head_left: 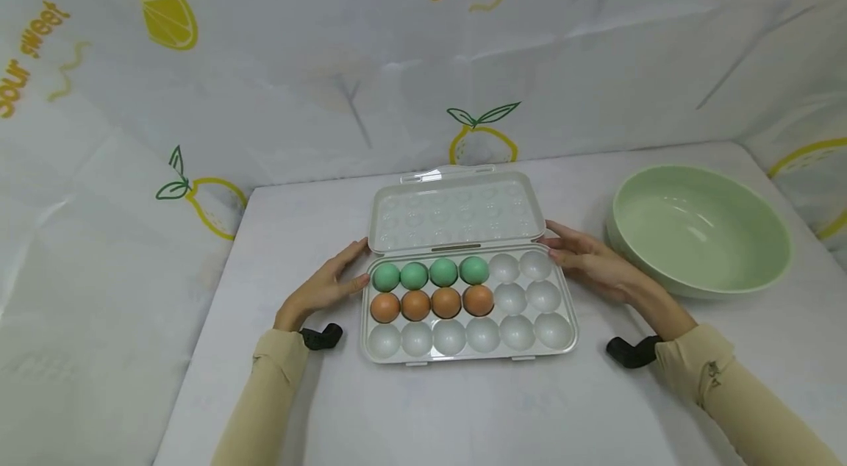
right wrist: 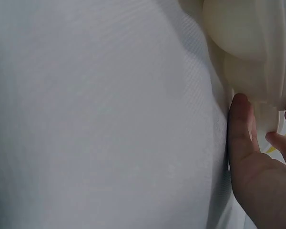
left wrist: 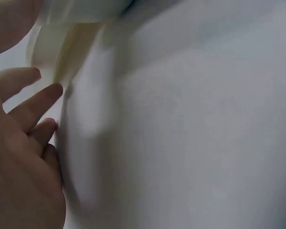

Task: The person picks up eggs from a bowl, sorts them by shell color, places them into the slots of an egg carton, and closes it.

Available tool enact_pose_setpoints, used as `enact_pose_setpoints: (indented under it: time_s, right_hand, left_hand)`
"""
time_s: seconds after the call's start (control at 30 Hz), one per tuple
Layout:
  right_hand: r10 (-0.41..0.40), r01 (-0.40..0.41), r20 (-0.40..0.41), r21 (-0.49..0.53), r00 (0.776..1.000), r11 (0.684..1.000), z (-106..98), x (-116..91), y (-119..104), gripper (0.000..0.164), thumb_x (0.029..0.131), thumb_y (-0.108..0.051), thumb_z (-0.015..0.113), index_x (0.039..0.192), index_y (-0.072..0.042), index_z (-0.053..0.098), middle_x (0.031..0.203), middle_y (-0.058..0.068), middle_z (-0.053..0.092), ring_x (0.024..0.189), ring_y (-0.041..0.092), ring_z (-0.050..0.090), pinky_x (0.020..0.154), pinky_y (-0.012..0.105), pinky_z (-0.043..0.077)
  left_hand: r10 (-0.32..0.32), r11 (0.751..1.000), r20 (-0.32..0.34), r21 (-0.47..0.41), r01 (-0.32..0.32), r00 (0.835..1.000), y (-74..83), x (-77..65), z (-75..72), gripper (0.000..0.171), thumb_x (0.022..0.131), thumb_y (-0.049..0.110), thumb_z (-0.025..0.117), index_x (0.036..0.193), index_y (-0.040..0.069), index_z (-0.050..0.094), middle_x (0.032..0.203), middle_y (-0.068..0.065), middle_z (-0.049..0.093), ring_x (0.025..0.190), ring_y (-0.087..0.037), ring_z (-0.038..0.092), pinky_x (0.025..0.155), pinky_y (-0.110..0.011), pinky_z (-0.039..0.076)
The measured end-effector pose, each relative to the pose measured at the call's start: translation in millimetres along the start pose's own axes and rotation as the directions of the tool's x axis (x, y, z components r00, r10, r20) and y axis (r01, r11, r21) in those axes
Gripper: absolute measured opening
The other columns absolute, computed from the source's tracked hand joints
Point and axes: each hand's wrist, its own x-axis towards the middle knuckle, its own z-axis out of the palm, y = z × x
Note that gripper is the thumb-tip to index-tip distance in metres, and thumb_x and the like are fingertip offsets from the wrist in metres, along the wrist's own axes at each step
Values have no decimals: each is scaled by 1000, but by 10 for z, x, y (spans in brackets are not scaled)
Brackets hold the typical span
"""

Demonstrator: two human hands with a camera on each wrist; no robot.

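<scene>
A white egg box (head_left: pixel 465 337) lies with its lid (head_left: pixel 456 209) folded back. Several green eggs (head_left: pixel 443 273) fill the left part of its back row. Below them sit several brown eggs (head_left: pixel 446 302) in the middle row. The remaining cups, including the whole front row, hold nothing. My left hand (head_left: pixel 324 286) is at the left side near the hinge, thumb at the tray's rim and fingers stretched toward the lid. On the opposite side my right hand (head_left: pixel 595 264) touches the rim and lid corner with extended fingers. Both wrist views show fingertips (right wrist: pixel 240 102) beside the box.
A large green bowl (head_left: pixel 701 231) stands right of the box, close behind my right hand. White cloth covers the table (head_left: pixel 476 414). Behind it hangs a lemon-printed sheet (head_left: pixel 298 98). Black attachments (head_left: pixel 322 337) sit at both wrists.
</scene>
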Motion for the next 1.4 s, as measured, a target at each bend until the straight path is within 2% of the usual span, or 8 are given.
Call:
enact_pose_setpoints:
  time_s: [0.2,0.43,0.53,0.7,1.0,1.2,1.3,1.4]
  right_hand:
    - [-3,3,1,13,1000,1000,24,-6,11,76,109,-16,47,163,-3,-5,159,38,20,116,-12,55,96,8,49]
    - [-56,56,-1,23,998,998,24,-7,33,75,109,-14,46,164,-8,-5,157,40,22,119,-10,56,98,9,49]
    - [-75,75,-9,28,997,997,28,-12,54,75,109,-14,47,164,-8,-4,153,29,36,120,-9,57,98,9,50]
    - [-110,112,-40,67,993,991,41,-31,95,75,109,-11,47,164,-8,-3,133,-12,55,119,-8,59,98,9,51]
    - [-226,224,-131,-31,965,974,90,-33,108,71,108,-9,48,166,-23,9,132,-6,51,116,-7,61,95,10,54]
    - [-116,156,-148,300,982,941,118,-44,-12,39,112,-35,36,150,-29,36,127,-4,51,116,0,64,90,25,61]
    - [-27,90,-173,368,985,926,145,-41,-119,39,109,-50,34,140,-26,37,129,-2,46,114,1,64,88,27,62]
    - [35,41,-194,373,980,927,175,-33,-192,46,106,-57,34,137,-24,35,130,-4,44,112,0,62,88,27,61]
  left_hand:
    - [-27,994,46,-107,32,999,25,46,-35,81,99,22,67,164,13,21,173,-15,12,162,-39,-1,131,-64,0]
    - [55,991,15,-123,-53,998,7,47,-24,82,98,16,67,164,10,19,173,-13,13,162,-36,4,133,-60,2]
    - [68,990,-7,-121,-68,998,-3,36,-19,82,97,15,69,164,11,20,173,-12,15,162,-35,5,133,-60,3]
    - [98,984,-57,-141,-106,994,-18,21,0,82,95,12,71,163,13,25,172,-8,21,162,-32,11,133,-60,6]
    - [135,968,-168,-186,-166,976,-29,-3,75,79,92,6,74,159,12,35,164,-15,40,158,-34,25,133,-59,12]
    - [147,968,-221,-167,-185,964,-35,-36,127,76,92,3,73,158,7,36,150,-24,54,147,-39,43,127,-58,29]
    - [197,958,-258,-154,-241,946,-46,-51,160,73,91,-3,72,156,2,37,145,-29,55,135,-28,58,116,-44,49]
    - [278,926,-307,-168,-339,910,-63,-67,201,68,89,-11,70,151,-5,42,139,-30,59,117,-10,67,100,-25,58]
